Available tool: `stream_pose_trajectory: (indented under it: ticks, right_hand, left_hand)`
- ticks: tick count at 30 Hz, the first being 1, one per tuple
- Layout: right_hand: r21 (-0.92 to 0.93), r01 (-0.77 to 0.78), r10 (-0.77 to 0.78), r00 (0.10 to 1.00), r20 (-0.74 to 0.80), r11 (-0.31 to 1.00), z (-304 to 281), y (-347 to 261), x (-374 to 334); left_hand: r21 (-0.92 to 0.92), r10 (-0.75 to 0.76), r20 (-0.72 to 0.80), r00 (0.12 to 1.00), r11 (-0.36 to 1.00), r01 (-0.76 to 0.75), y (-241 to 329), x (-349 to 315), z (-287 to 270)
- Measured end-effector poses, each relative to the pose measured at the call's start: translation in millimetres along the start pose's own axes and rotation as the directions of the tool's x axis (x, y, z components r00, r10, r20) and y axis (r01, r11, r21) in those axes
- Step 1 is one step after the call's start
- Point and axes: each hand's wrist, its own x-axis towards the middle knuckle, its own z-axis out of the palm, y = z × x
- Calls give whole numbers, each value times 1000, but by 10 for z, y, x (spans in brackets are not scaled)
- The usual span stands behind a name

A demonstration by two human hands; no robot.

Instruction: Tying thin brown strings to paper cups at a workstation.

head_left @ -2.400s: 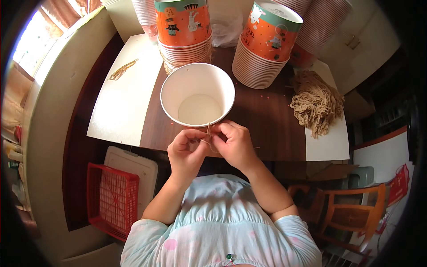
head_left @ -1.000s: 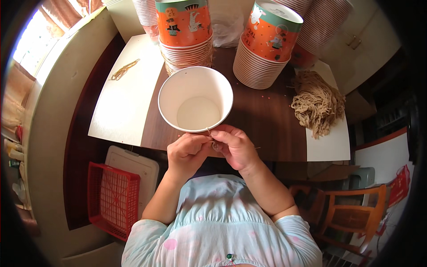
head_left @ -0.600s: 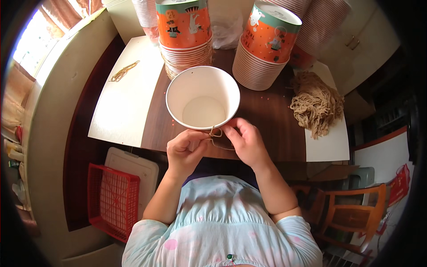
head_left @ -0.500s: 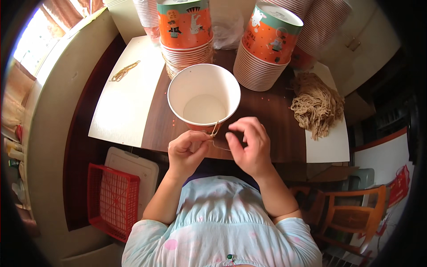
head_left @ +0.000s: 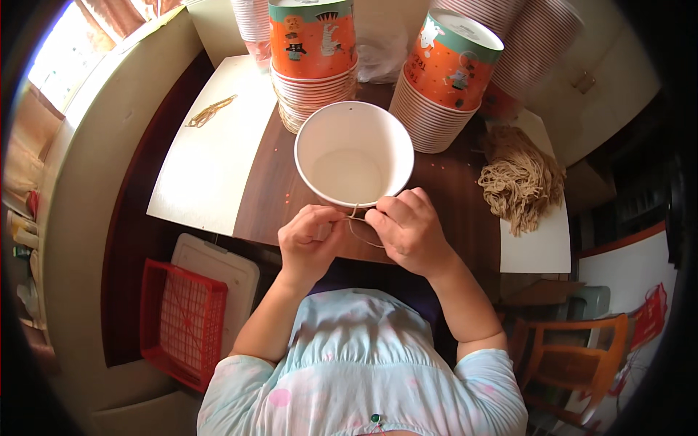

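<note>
An open paper bucket (head_left: 354, 156), white inside, sat just beyond the left hand (head_left: 313, 238) and right hand (head_left: 411, 229), both pinched closed on thin cord (head_left: 355, 215) at the bucket's near rim.

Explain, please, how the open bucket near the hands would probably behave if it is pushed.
The bucket looks thin-walled and empty, so it is probably light and would slide easily. Its base appears narrower than its rim, so a push high up might tip it. Pulling the string at its rim might tilt it too.
</note>
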Motion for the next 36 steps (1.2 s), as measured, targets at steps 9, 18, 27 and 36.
stream_pose_trajectory:
  ticks: [9, 18, 27, 36]
  right_hand:
    - [-107, -96, 91, 995, -52, 990, 5, -36, -27]
    - [7, -167, 167, 982, -91, 986, -42, -121, -10]
    - [187, 76, -42, 983, -180, 979, 83, -130, 52]
    - [65, 24, -13, 986, -166, 998, 45, -237, 76]
  left_hand:
    - [-786, -328, 348, 878, 408, 464, -16, -62, 42]
    - [-457, -508, 475, 719, 555, 695, 259, -85, -168]
    - [-256, -264, 443, 857, 878, 403, 434, -37, -183]
    - [-170, -215, 465, 859, 931, 324, 664, -38, -366]
